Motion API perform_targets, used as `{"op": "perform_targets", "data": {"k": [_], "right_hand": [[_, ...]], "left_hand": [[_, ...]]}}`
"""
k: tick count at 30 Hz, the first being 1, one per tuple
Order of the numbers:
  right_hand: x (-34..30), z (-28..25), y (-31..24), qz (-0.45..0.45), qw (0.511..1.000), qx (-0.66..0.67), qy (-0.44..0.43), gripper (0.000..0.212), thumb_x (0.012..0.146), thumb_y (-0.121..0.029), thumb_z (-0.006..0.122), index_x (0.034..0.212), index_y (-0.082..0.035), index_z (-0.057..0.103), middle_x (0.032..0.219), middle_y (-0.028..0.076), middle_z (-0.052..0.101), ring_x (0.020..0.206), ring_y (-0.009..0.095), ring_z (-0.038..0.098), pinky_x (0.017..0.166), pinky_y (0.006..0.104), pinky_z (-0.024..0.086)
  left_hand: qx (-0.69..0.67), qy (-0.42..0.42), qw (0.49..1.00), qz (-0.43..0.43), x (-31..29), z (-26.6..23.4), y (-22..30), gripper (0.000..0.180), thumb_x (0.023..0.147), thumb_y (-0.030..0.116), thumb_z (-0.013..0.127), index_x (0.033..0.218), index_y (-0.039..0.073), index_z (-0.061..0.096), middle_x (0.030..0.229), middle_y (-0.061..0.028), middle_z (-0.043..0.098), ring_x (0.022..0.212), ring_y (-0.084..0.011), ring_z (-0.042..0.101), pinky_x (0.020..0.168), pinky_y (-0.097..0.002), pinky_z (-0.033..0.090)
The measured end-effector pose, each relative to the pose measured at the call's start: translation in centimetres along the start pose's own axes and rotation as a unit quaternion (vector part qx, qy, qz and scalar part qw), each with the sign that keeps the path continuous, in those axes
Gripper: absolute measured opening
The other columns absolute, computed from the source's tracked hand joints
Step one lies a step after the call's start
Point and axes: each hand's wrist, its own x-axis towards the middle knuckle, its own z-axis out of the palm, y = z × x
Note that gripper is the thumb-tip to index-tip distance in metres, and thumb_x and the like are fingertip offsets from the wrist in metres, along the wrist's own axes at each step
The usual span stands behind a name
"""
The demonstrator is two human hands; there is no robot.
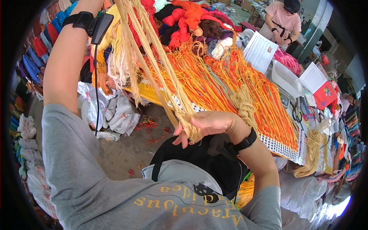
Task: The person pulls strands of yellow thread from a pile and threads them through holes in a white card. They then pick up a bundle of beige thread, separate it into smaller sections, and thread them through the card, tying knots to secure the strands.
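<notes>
The right hand (209, 123) pinches the lower end of a pale yellow yarn bundle (155, 57), which runs taut up and left from its fingers toward the raised left arm; the left hand is out of view. Orange yarn strands (230, 84) drape over the table beside it

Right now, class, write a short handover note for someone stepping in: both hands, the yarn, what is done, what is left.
Left hand: raised out of the top of the picture, wrist strap visible; grip unseen.
Right hand: fingers closed round the lower end of the long pale yellow yarn bundle, stretched taut.
Orange yarn strands lie spread over the table.
Done: bundle pulled straight.
Left: cannot tell.
</notes>
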Motion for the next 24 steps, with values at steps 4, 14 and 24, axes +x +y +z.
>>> {"op": "perform_targets", "data": {"k": [4,14,24], "right_hand": [[-0.2,0.4,-0.3,0.094,0.989,-0.117,0.006,0.055,0.086,-0.054,0.043,0.119,-0.009,0.047,0.103,0.007,0.059,0.110,0.024,0.049,0.088,0.0434,0.038],[0.9,-0.9,4.1,0.137,0.937,-0.320,0.043,0.040,0.087,-0.035,0.052,0.114,-0.004,0.053,0.103,0.005,0.060,0.101,0.015,0.053,0.086,0.0281,0.041],[2.6,-2.5,-2.9,-0.144,0.851,-0.276,0.424,0.038,0.087,-0.019,0.055,0.119,0.000,0.045,0.113,0.008,0.054,0.105,0.015,0.050,0.091,0.0284,0.040]], "left_hand": [[0.213,-0.038,0.967,0.131,-0.2,-1.0,0.7,0.033,0.080,0.000,0.045,0.111,-0.009,0.045,0.072,-0.0072,0.055,0.041,-0.0078,0.040,0.032,-0.0152,0.028],[0.116,-0.091,0.984,0.096,-3.4,3.6,-1.7,0.033,0.076,-0.011,0.047,0.108,-0.009,0.047,0.099,-0.0093,0.060,0.041,-0.0080,0.040,0.034,-0.0142,0.030],[0.085,-0.155,0.983,0.050,-6.1,6.5,-6.4,0.030,0.087,0.005,0.040,0.112,-0.011,0.035,0.117,-0.0238,0.046,0.044,-0.0062,0.041,0.030,-0.0123,0.029]]}}
